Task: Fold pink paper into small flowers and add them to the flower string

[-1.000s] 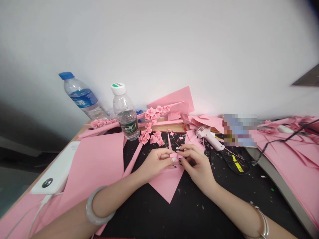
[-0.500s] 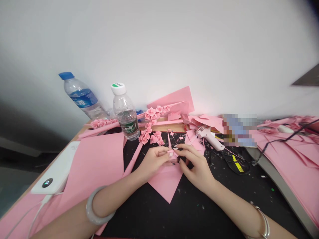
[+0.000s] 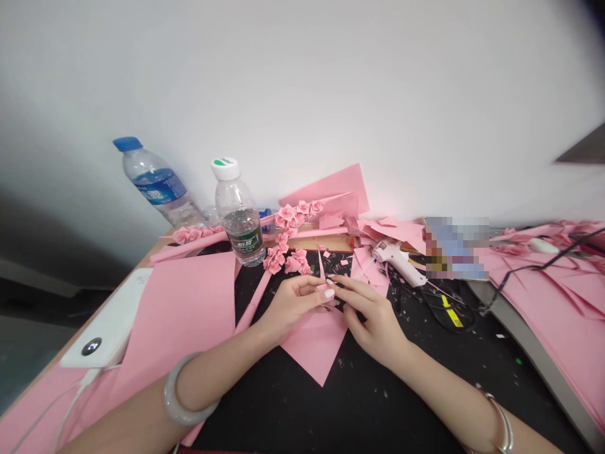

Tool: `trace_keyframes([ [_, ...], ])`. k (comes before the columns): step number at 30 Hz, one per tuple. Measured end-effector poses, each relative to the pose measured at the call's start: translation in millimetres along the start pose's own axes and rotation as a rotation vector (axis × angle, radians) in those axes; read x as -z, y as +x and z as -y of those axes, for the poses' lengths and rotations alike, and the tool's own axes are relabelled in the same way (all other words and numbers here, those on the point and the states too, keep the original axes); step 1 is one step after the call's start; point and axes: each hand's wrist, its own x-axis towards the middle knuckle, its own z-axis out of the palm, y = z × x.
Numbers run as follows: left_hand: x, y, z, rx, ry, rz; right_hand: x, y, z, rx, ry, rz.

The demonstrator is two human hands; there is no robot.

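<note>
Over the middle of the black mat, my left hand (image 3: 293, 310) pinches a small folded piece of pink paper (image 3: 322, 288) between thumb and fingers. From the other side, my right hand (image 3: 373, 315) has its fingertips pressed on the same piece, close to the left thumb; its own thumb sits lower. Most of the small piece is hidden by the fingers. A narrow pointed strip of pink paper (image 3: 321, 263) sticks up just behind it. Beneath both hands lies a pink paper sheet (image 3: 317, 353), one corner toward me.
Pink paper flowers (image 3: 276, 258) on a rolled stem lie behind my left hand. Beyond stand a white-capped bottle (image 3: 241, 221) and a leaning blue-capped bottle (image 3: 158, 183). A glue gun (image 3: 399, 261) lies behind my right hand. At left, a white power bank (image 3: 106, 321) rests beside pink sheets.
My left thumb has slid slightly right across the small paper piece. The right fingertips have shifted a little up and left, and the right thumb has drawn back slightly.
</note>
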Motion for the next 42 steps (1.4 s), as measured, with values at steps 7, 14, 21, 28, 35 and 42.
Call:
trace_keyframes([
  [7, 0.0, -0.6, -0.1, -0.038, 0.04, -0.001, -0.4, -0.8, -1.7, 0.005, -0.013, 0.005],
  [14, 0.5, 0.4, 1.1, -0.055, 0.003, -0.011, 0.8, -1.4, -1.3, 0.009, 0.001, 0.018],
  [21, 1.4, 1.5, 3.7, -0.062, -0.003, -0.017, 2.9, 1.8, 1.4, -0.029, 0.084, 0.019],
  [28, 0.5, 0.1, 0.7, -0.008, 0.084, 0.039, 6.4, 3.7, 5.2, -0.238, 0.186, 0.017],
  [35, -1.0, -2.3, -0.8, 0.091, 0.07, 0.082, 5.4, 5.5, 2.8, -0.273, 0.196, 0.176],
  [42, -1.5, -3.6, -3.3, 0.109, 0.075, 0.122, 6.5, 7.9, 1.7, -0.315, 0.305, 0.261],
])
